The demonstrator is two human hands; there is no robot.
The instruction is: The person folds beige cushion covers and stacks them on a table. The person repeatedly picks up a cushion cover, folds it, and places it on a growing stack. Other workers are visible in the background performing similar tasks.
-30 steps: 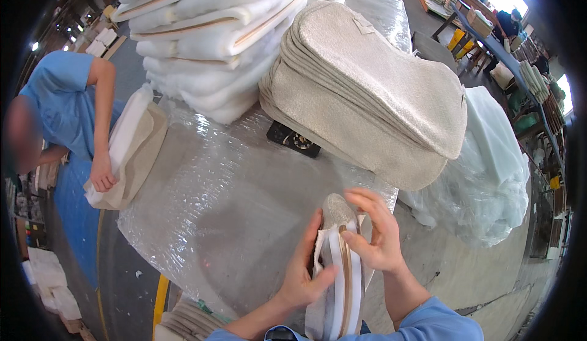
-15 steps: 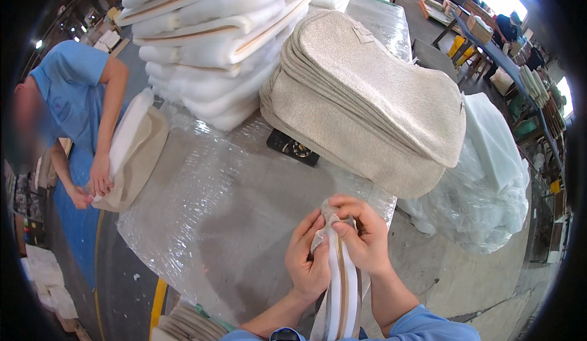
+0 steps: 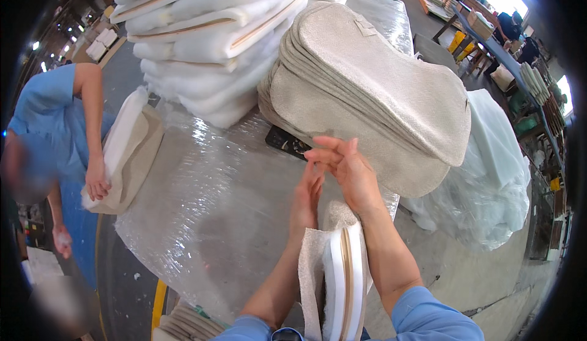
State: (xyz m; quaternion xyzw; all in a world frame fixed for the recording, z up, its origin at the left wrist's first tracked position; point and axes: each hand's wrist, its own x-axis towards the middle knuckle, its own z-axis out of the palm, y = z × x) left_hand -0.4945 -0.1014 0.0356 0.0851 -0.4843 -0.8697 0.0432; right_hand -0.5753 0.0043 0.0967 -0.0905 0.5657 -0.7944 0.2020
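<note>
A long cushion piece [image 3: 344, 280] stands on edge in front of me, with white padding on both sides of a thin brown core. A beige textured fabric cover [image 3: 310, 261] wraps its far end and hangs loose along the left side. Just beyond that end, my left hand [image 3: 307, 200] is raised and a little blurred, with its fingers extended. My right hand [image 3: 350, 173] is beside it, fingers stretched and spread, holding nothing. Both hands are near a pile of beige fabric covers [image 3: 379, 96]; my forearms flank the cushion.
White padded pieces [image 3: 208, 41] are stacked high at the far left of the plastic-covered table [image 3: 177, 219]. A black object [image 3: 282, 140] lies under the covers' edge. At right sits plastic-wrapped white foam [image 3: 483, 194]. A co-worker [image 3: 55, 109] at left touches another partly covered cushion [image 3: 131, 157].
Both my hands have let go of the cover's far end and moved forward, off the cushion. The cover's left flap now hangs wider. The co-worker leans lower, one hand away from their cushion.
</note>
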